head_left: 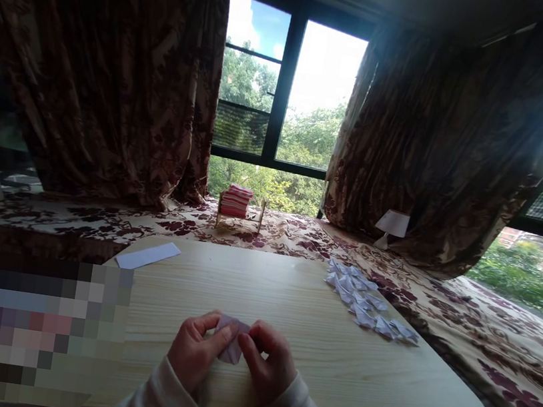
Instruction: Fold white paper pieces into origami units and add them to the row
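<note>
Lilac-white folded paper piece point(231, 345): small, held just above the near middle of the bench point(296, 315). It sits between both hands, its long axis seemingly running away from the person, though fingers hide part of it. Left hand point(190, 356): grip narrow, pinched on the piece's left edge. Right hand point(269, 367): grip narrow on the right edge; neither hand is nearer. Beyond: heap of folded pieces point(368, 305) at far right, well apart; white paper strip point(147, 255) at far left.

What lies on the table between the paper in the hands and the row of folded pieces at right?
Nothing: the head view shows only bare wooden table between the held paper and the folded pieces.
</note>
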Action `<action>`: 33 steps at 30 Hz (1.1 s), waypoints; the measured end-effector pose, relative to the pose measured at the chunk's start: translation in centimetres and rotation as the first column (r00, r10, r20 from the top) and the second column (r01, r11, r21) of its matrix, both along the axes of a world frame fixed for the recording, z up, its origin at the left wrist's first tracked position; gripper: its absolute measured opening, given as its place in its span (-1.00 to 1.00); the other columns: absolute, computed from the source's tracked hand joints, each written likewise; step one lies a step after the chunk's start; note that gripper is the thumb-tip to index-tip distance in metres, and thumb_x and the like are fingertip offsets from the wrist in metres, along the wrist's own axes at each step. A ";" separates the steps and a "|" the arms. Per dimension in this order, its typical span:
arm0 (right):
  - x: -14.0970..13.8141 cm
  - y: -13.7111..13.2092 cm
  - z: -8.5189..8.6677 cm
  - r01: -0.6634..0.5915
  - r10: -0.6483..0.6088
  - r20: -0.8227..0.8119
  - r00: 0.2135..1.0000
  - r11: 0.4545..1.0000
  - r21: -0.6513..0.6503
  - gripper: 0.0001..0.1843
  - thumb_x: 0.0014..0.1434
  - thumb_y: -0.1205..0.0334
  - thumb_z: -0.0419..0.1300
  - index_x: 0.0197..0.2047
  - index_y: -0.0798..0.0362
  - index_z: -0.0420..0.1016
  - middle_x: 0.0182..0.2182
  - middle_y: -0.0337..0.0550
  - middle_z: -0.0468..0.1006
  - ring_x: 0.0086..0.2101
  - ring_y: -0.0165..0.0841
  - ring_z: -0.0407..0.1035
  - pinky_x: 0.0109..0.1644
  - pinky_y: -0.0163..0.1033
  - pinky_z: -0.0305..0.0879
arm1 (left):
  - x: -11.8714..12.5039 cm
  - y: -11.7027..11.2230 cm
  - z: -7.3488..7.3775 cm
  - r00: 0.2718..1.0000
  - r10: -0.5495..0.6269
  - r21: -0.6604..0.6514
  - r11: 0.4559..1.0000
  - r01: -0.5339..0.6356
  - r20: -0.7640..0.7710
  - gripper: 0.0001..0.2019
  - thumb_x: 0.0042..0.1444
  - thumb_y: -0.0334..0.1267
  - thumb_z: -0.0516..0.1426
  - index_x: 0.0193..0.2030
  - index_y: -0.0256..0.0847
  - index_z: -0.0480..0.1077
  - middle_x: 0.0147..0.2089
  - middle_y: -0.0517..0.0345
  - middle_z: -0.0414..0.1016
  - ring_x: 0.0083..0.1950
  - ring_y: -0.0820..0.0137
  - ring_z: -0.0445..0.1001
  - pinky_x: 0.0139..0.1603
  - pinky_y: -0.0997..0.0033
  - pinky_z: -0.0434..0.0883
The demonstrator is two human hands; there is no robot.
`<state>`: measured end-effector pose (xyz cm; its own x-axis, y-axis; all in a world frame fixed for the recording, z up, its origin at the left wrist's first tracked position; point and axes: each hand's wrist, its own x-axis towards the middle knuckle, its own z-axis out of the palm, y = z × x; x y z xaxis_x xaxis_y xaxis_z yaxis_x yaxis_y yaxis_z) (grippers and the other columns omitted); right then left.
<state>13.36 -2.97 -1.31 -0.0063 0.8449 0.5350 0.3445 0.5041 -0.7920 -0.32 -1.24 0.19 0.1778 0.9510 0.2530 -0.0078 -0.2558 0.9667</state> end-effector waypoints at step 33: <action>0.7 0.6 -0.6 0.152 -0.119 -0.206 0.971 0.977 0.151 -0.86 0.13 0.23 0.10 -0.39 0.09 0.41 -0.51 -0.18 0.44 -0.50 -0.40 0.33 -0.47 -0.33 0.29 | 0.3 0.2 -0.2 1.000 -0.017 0.035 0.999 0.016 0.024 -0.73 -0.02 -0.14 0.17 -0.24 -0.26 0.51 -0.32 0.08 0.52 -0.23 0.27 0.41 -0.17 0.39 0.30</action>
<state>14.04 -2.36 -1.94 0.2204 0.7311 0.6457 0.2655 0.5920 -0.7609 -0.06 -1.03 -0.04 0.1865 0.9384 0.2908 -0.0357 -0.2893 0.9566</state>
